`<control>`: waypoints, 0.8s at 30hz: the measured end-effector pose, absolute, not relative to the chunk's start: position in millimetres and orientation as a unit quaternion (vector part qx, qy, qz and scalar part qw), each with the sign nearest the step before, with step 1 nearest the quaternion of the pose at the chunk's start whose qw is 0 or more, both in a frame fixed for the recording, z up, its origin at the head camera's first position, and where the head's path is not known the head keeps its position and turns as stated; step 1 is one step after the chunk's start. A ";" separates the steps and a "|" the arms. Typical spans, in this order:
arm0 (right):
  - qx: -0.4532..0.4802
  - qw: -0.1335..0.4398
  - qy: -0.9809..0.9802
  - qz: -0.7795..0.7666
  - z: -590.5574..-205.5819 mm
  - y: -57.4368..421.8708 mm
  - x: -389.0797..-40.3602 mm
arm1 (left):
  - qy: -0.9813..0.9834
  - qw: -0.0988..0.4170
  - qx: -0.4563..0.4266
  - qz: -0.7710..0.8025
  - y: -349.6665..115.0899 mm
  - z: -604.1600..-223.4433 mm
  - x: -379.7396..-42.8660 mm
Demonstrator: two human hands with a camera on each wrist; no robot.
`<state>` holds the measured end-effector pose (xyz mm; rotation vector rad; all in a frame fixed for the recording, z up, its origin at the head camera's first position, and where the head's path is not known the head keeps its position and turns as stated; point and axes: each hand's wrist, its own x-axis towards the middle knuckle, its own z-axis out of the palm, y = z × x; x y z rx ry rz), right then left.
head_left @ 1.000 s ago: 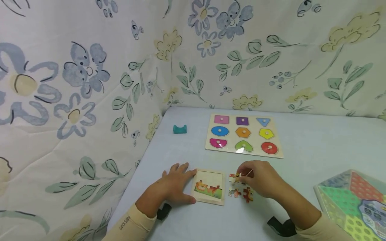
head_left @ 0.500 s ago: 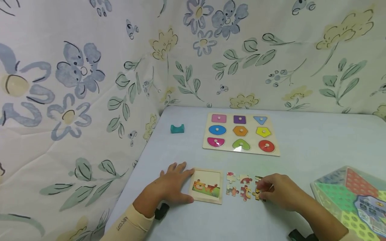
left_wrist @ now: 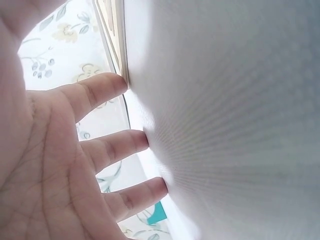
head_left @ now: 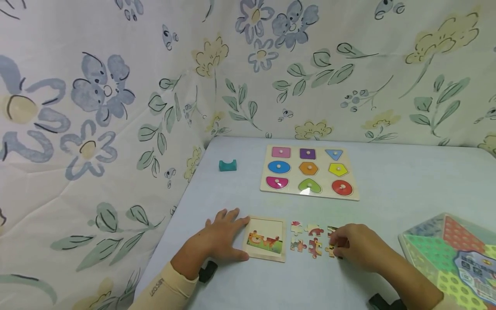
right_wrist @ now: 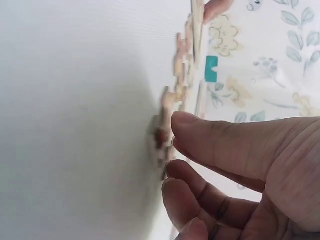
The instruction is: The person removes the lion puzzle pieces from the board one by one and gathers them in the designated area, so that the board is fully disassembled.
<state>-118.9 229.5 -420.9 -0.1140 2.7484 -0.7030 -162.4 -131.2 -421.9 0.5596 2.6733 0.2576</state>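
Observation:
My left hand rests spread on the table, thumb and index fingertip at the left edge of a small wooden puzzle frame. Inside the frame, joined pieces show an orange animal on green along the lower half. Loose jigsaw pieces lie in two short rows right of it. At the right end of the rows, my right hand pinches a jigsaw piece between thumb and fingers, low over the table, partly hiding it and the piece above. In the left wrist view the fingertips touch the tabletop.
Behind the pieces lies a wooden peg board with coloured shapes. A small teal block sits at the back left. To the right is a clear-lidded box with coloured dotted sections. Floral cloth hangs behind and left.
My right hand has moved right from the left loose pieces to the right end of the rows, then stayed nearly still. The left hand keeps its place at the frame.

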 end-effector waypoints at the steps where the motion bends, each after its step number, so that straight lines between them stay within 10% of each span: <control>1: -0.043 0.150 0.958 -0.241 -418.2 227.9 -119.9 | 0.955 0.198 0.201 0.093 -131.6 -421.8 -162.4; 24: -0.176 0.167 0.943 -0.227 -417.0 61.7 -157.6 | 0.955 0.202 0.196 0.091 -134.1 -421.7 -164.1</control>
